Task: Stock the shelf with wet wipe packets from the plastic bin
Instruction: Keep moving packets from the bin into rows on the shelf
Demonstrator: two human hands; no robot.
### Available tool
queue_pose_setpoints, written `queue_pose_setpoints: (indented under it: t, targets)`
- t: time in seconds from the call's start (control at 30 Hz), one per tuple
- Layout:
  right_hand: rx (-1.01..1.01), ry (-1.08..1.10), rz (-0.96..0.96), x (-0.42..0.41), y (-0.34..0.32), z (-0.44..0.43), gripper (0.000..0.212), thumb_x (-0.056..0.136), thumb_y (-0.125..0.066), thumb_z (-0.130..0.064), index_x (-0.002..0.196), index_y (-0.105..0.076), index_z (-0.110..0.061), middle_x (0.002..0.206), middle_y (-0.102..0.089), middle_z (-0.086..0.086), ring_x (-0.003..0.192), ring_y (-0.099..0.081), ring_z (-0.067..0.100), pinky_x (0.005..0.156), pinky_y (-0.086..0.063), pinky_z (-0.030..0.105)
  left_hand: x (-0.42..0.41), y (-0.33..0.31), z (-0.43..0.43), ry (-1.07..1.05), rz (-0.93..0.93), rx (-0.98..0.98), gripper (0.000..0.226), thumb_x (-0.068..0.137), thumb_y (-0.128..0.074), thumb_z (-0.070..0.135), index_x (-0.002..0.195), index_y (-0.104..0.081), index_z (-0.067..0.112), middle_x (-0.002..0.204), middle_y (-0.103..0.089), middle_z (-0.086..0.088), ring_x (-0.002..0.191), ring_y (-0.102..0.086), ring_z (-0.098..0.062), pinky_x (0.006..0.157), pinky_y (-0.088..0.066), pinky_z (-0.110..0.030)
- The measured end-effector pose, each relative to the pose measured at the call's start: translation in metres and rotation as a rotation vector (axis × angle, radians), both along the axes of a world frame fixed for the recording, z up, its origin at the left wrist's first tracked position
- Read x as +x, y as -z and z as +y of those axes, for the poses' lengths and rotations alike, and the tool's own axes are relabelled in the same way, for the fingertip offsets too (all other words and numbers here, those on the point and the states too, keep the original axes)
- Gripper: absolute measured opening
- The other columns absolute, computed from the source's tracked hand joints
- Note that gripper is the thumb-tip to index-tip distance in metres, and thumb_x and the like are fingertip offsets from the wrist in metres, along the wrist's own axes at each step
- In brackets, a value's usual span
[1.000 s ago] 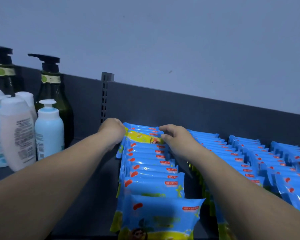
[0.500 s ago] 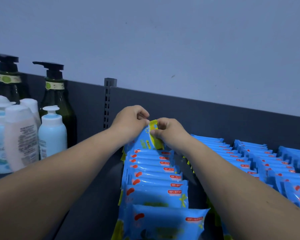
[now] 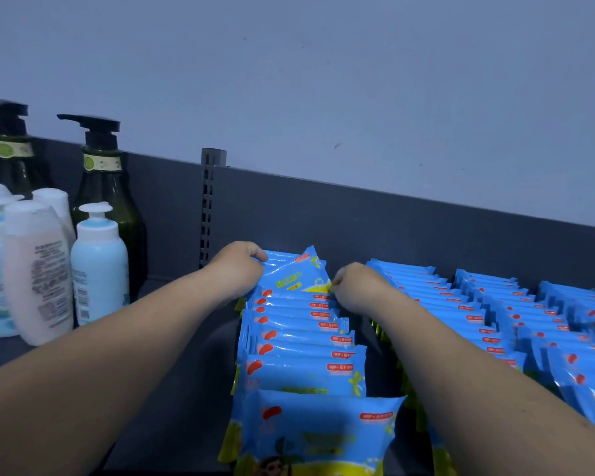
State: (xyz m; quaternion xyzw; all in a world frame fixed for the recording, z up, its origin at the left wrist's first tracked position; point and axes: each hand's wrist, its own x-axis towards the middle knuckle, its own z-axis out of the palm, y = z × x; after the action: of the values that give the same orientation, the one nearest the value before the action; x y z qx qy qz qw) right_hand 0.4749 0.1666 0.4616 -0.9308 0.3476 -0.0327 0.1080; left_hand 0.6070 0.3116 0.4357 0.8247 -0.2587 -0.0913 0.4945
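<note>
Drawn apart and lowered since half a second ago, the left hand (image 3: 237, 271) curls its fingers round the left edge of a wet wipe packet (image 3: 291, 276), and the right hand (image 3: 356, 286) pinches its right edge. The packet leans tilted at the rear end of a row (image 3: 299, 338) on the shelf (image 3: 172, 389), near its back edge. Further rows (image 3: 461, 304) lie towards the right edge; bottles (image 3: 98, 262) stand at the left.

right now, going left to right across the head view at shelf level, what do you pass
pale lotion bottle → light blue pump bottle → slotted upright → left hand → tilted wipe packet, held by both hands → right hand → more rows of wipe packets
</note>
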Motion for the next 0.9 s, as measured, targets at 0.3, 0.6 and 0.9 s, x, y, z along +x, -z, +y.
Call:
queue_pose_setpoints:
  t: [0.3,0.6,0.9]
  targets:
    - [0.077,-0.317,-0.192,-0.003,0.008,0.007,0.086,0.086,-0.04,0.008,0.151,-0.015,-0.042,0.16,-0.002,-0.017,0.145,-0.021,0.02,0.107,-0.038,0.033,0.0,0.002,0.003,-0.072,0.02,-0.025,0.039,0.088,-0.044,0.005,0.123,-0.054,0.019,0.117,-0.059,-0.003,0.097,-0.06,-0.02,0.087,-0.053,-0.036]
    - [0.239,-0.233,-0.136,0.006,0.014,0.004,0.057,0.093,-0.039,0.003,0.139,-0.047,-0.03,0.133,-0.052,0.001,0.11,-0.059,0.023,0.09,-0.054,0.038,-0.001,-0.005,0.003,-0.075,0.128,-0.225,0.035,0.094,-0.037,0.006,0.124,-0.052,0.016,0.111,-0.061,-0.006,0.087,-0.063,-0.02,0.084,-0.056,-0.04]
    - [0.721,-0.056,-0.417,0.004,0.022,-0.004,0.049,0.099,-0.045,-0.041,0.144,-0.032,-0.027,0.121,-0.058,-0.01,0.097,-0.065,0.013,0.096,-0.05,0.04,-0.003,0.009,0.0,0.066,0.341,-0.059,0.043,0.097,-0.044,0.05,0.119,-0.047,0.014,0.101,-0.064,-0.001,0.08,-0.059,-0.013,0.067,-0.042,-0.029]
